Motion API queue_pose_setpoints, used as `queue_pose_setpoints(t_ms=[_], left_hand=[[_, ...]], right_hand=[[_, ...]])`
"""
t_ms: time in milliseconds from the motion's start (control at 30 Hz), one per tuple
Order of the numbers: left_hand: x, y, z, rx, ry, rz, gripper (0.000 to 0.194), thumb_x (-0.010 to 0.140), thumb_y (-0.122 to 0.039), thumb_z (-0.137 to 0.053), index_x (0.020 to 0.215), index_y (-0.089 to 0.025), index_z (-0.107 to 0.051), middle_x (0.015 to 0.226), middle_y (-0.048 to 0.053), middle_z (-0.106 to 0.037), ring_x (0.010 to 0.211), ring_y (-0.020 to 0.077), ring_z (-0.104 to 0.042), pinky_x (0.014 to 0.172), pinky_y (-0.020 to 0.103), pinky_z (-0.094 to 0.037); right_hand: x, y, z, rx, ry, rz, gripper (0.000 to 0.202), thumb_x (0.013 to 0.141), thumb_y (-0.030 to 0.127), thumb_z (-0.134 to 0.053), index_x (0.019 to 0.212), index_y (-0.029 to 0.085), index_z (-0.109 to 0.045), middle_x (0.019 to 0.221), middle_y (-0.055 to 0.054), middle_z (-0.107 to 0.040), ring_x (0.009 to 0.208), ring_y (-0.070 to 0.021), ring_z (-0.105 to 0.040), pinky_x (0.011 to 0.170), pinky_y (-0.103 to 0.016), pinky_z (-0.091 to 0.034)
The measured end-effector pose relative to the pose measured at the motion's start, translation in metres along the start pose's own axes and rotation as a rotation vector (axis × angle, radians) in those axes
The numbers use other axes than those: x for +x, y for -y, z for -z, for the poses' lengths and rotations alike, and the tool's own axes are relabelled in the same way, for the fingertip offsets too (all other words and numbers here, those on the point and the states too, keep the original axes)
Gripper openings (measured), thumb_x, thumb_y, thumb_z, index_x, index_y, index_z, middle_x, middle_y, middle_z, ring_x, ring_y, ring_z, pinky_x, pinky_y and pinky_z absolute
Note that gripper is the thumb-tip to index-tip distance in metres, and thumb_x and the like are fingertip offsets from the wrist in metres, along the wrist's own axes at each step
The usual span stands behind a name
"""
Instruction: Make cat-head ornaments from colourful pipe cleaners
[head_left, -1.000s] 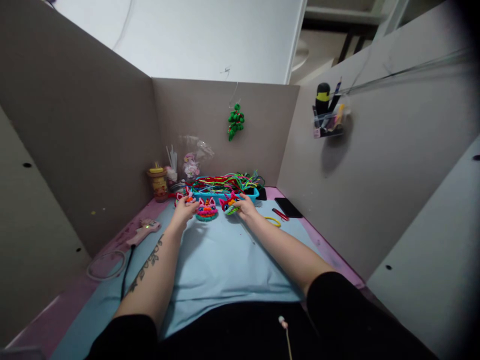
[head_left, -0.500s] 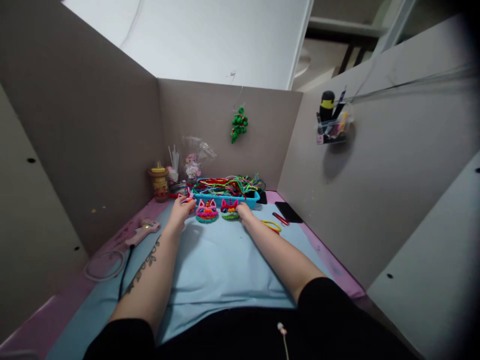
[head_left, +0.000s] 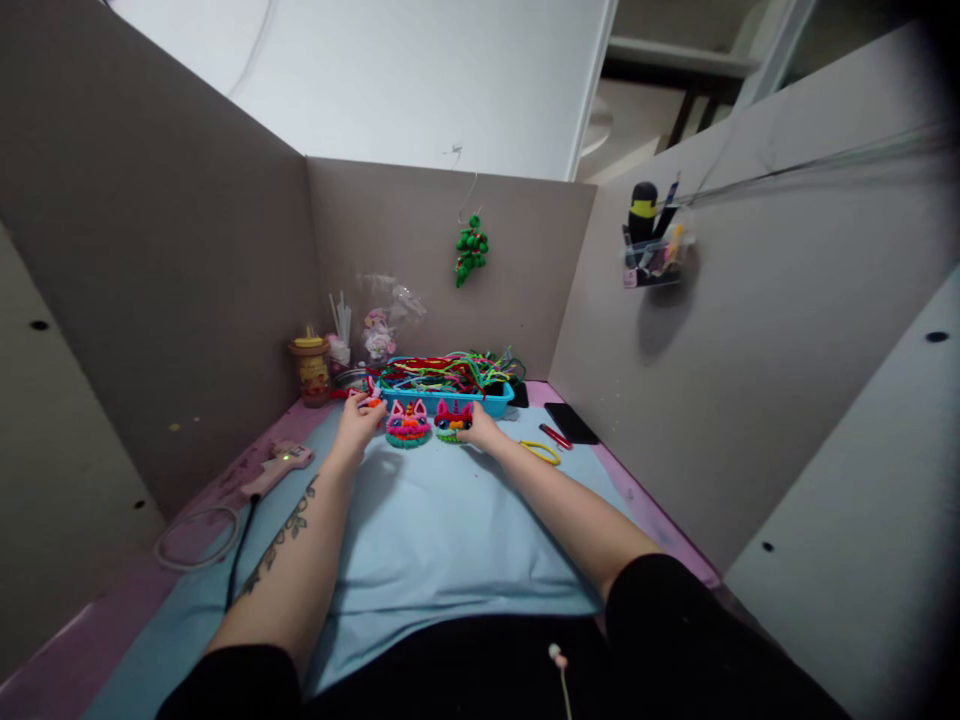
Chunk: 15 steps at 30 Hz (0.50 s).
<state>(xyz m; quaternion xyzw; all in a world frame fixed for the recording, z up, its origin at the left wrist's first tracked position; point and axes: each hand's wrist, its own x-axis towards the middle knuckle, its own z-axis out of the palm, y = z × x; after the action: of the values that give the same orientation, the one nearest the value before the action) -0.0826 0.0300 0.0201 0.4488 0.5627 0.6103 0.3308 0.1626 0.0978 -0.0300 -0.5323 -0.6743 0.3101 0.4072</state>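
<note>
Three colourful, fuzzy unicorn faces, apparently made of pipe cleaners, sit in a row in front of the blue tray. My left hand (head_left: 361,420) is closed around the leftmost unicorn face (head_left: 373,392), which its fingers largely hide. In the middle, a pink, orange and teal unicorn face (head_left: 408,424) stands with neither hand on it. My right hand (head_left: 484,430) grips the right side of a red, orange and green unicorn face (head_left: 451,416), its fingers covering the lower right part.
Behind the faces, the blue tray (head_left: 491,404) holds loose pipe cleaners (head_left: 442,374). Yellow-handled scissors (head_left: 541,452), a red cutter (head_left: 556,436) and a black phone (head_left: 571,423) lie to the right. A pink glue gun (head_left: 279,466) with its cable lies left. Partition walls enclose the desk.
My right hand has shifted slightly, its fingers now across the lower front of the right unicorn face. My left hand keeps its place at the leftmost one. The whole view has moved a little.
</note>
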Motion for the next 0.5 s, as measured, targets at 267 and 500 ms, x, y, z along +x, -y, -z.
queue_pose_setpoints(t_ms=[267,500], left_hand=[[0.01,0.015,0.001,-0.009,0.005,-0.105,0.07,0.063,-0.036,-0.07,0.121,-0.01,-0.04,0.065,-0.001,-0.058,0.06,0.0118,-0.058,0.058,0.022,-0.045],[0.011,0.017,0.0,0.123,-0.015,-0.127,0.062,0.063,-0.036,-0.067,0.116,-0.011,-0.048,0.065,-0.001,-0.06,0.06,0.0127,-0.058,0.059,0.023,-0.045]], right_hand=[[0.003,-0.003,-0.019,0.007,-0.069,0.036,0.079,0.048,0.013,-0.074,0.118,0.022,-0.039,0.105,-0.006,-0.06,0.096,-0.021,-0.057,0.086,-0.035,-0.043],[0.003,-0.012,0.021,0.171,-0.08,-0.122,0.08,0.047,-0.001,-0.06,0.123,0.021,-0.044,0.124,-0.012,-0.051,0.106,-0.0255,-0.053,0.08,-0.036,-0.047]])
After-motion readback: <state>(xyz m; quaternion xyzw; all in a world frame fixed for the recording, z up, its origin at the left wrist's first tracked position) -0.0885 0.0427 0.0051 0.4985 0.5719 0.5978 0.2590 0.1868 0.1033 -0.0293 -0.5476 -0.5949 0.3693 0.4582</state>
